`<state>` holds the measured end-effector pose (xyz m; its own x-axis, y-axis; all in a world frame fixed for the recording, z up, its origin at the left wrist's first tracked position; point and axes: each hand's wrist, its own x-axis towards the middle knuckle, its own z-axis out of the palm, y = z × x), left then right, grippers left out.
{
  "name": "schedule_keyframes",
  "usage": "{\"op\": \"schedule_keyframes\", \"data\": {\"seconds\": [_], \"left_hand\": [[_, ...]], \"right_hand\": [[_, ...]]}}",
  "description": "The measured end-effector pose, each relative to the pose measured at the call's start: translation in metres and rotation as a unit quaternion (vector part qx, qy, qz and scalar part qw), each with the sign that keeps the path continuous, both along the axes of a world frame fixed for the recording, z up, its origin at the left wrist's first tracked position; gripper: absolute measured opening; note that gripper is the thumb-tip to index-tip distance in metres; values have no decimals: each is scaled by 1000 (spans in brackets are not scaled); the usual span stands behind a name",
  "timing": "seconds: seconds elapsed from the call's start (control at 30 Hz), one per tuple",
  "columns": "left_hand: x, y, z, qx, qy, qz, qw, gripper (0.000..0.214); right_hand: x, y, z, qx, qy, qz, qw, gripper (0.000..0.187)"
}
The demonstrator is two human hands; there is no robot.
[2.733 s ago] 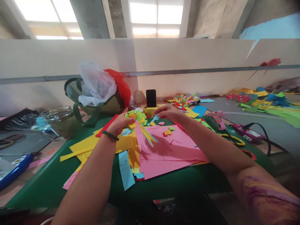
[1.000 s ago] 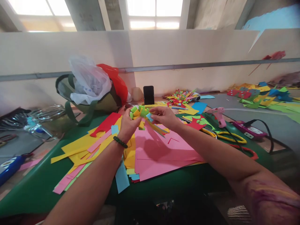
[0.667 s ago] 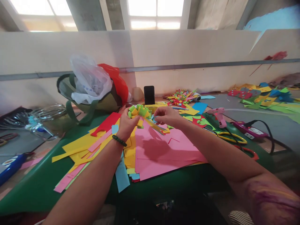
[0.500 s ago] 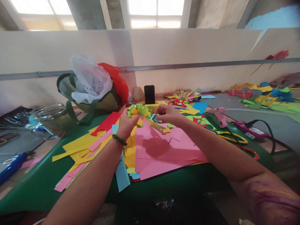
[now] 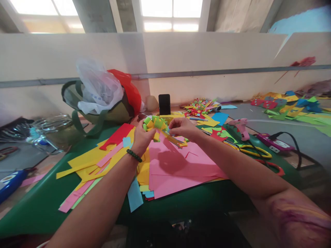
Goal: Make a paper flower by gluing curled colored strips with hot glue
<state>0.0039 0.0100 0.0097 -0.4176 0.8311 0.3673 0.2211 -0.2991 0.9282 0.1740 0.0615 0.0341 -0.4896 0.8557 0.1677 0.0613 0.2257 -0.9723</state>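
A bunch of curled yellow and green paper strips (image 5: 159, 124), like a paper flower, is held up in my left hand (image 5: 142, 137), thumb in front and fingers behind. Uncurled strips (image 5: 174, 139) trail from it down to the right, above the pink paper sheets (image 5: 186, 172). At the right side of the bunch my right hand (image 5: 182, 127) is closed in a pinch, fingertips by the strips and a bit of light blue. What sits between those fingertips is hidden.
Loose paper strips (image 5: 90, 165) cover the left of the green tabletop (image 5: 36, 203). On the right are yellow-handled scissors (image 5: 256, 150), a pink glue gun (image 5: 241, 127) and a purple power strip (image 5: 275, 143). Behind stand a phone (image 5: 164, 104), a bag (image 5: 111, 110) and a fringed paper pile (image 5: 200, 107).
My left hand has shifted slightly right and down, and the bunch has tilted a little with it. My right hand has moved slightly down and left, nearer the bunch.
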Motion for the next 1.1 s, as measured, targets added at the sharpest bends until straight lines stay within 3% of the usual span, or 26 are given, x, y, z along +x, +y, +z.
{"op": "schedule_keyframes", "data": {"seconds": [0.13, 0.27, 0.4, 0.5, 0.8, 1.0, 1.1], "left_hand": [[2, -1, -1, 4, 26, 5, 1000, 38], [4, -3, -1, 7, 56, 18, 998, 36], [7, -5, 0, 0, 80, 23, 997, 35], [8, -5, 0, 2, 102, 34, 994, 34], [9, -8, 1, 2, 107, 22, 994, 35], [9, -6, -1, 9, 85, -1, 996, 37], [9, -5, -2, 17, 85, 3, 996, 38]], "right_hand": [[-3, 0, -5, 49, 10, -8, 999, 13], [-5, -2, -11, 150, -27, -14, 988, 6], [-5, -9, -13, 285, -111, -69, 949, 8], [-6, -13, -13, 347, -168, -104, 917, 7], [-7, -11, -14, 353, -203, -107, 907, 5], [-8, -6, -20, 406, -188, -119, 886, 16], [-8, -3, -22, 409, -164, -124, 889, 22]]}}
